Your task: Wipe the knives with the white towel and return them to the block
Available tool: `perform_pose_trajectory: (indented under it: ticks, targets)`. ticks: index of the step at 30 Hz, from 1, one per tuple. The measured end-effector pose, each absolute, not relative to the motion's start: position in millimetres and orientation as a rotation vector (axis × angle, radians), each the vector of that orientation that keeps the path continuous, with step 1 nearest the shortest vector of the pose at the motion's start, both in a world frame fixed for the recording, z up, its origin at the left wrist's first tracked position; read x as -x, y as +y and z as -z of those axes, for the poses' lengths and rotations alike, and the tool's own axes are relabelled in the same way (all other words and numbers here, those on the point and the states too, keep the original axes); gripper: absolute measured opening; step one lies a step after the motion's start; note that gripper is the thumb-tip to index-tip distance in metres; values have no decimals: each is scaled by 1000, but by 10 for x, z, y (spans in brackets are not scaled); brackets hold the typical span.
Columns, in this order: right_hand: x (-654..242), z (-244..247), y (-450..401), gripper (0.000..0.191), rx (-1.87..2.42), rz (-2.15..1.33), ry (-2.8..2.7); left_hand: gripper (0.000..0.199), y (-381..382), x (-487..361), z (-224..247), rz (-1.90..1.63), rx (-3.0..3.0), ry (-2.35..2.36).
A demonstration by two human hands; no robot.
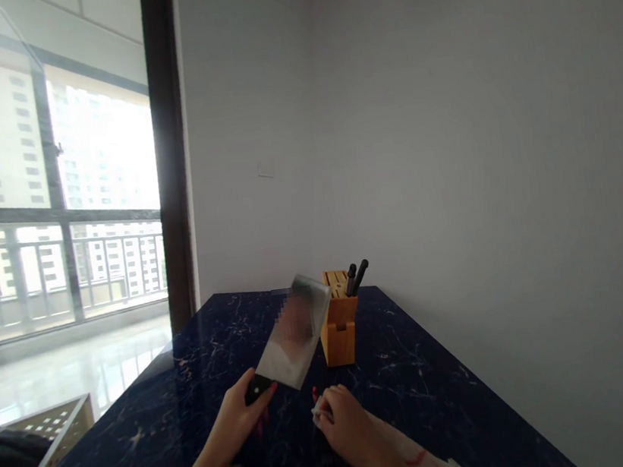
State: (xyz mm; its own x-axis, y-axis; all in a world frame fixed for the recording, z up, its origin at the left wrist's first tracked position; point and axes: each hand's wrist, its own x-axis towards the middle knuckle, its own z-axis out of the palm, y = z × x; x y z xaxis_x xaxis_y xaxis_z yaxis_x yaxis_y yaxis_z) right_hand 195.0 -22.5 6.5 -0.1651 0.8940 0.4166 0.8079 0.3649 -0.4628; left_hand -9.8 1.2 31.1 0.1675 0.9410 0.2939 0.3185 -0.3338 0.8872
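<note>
My left hand is closed around the black handle of a cleaver. Its broad, shiny blade is raised above the table, tilted up and to the right, with a blurred reflection on it. Just right of the handle, my right hand has its fingers curled together, with a bit of white showing at the fingertips. A white cloth with red markings runs beneath that wrist towards the lower right. Beyond the blade stands a wooden knife block, with a couple of black-handled tools in its slots.
The dark blue marbled table reaches back towards a plain wall. At the lower left is a pale perforated chair or basket edge with dark fabric. A large window lies to the left.
</note>
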Motion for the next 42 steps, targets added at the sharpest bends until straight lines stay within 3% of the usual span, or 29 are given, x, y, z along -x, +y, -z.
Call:
perform_pose_trajectory:
  ticks: [7, 28, 34, 42]
  targets:
    - [-1998, -36, -173, 12, 1451, -193, -1945, 25, -13, 70, -400, -1416, -1625, 1090]
    - [-1855, -344, -501, 17, 1295, -117, -2423, 30, -39, 19, -329, -1386, -1843, 1100]
    - [-2059, -544, -735, 38, 1654, 76, -2422, 26, 66, -1, -202, -1407, -2013, 1299]
    - [-2436, -321, -698, 41, 1816, 254, -2331, 22, 3, -75, -172, -1304, -1985, 1295]
